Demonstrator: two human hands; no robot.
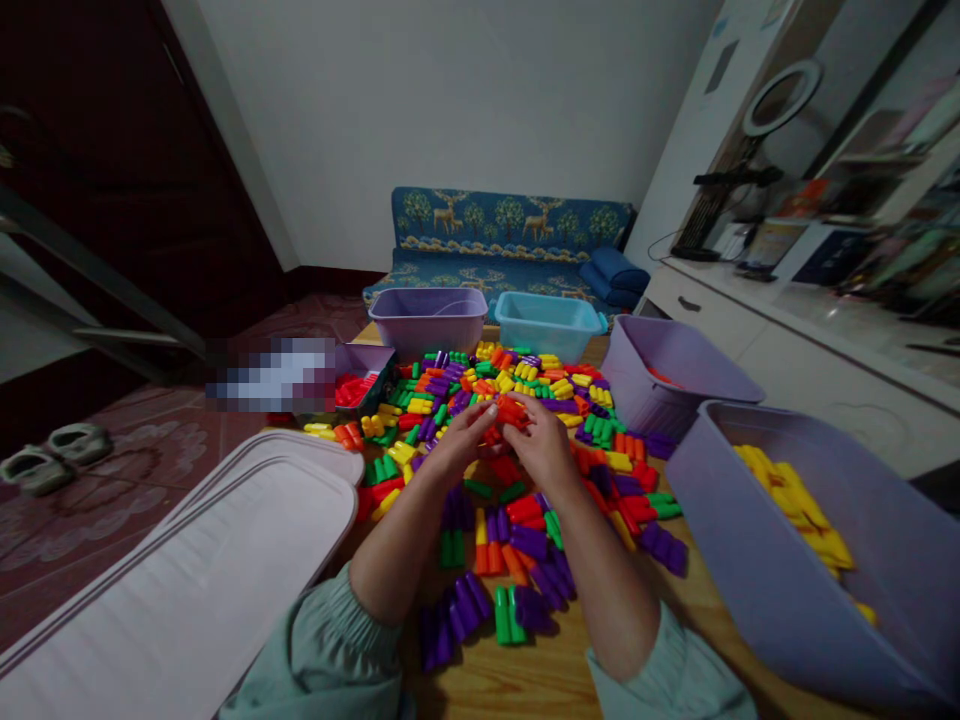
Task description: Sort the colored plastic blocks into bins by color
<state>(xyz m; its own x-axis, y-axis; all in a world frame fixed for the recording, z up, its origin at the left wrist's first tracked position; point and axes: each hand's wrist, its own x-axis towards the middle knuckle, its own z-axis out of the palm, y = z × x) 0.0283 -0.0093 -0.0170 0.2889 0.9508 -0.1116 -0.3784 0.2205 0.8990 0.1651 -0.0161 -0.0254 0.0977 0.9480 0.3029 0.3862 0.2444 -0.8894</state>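
Over the middle of the table, my left hand [466, 437] and my right hand [541, 440] are close together. Both are closed around red-orange tubular plastic blocks [511, 410], the fingers partly covering them. Beneath and around them spreads a loose pile of similar bullet-shaped blocks in purple [469, 600], green [510, 615], yellow [619, 461], red and orange. Many lie side by side in small joined rows. How many pieces are in my fingers I cannot make out.
A purple bin [429, 312] and a blue bin [551, 320] stand at the back. On the right are a purple bin [652, 385] with red pieces and another bin [720, 530] with yellow ones. White lids [225, 570] lie left, near a box [379, 375] of red pieces.
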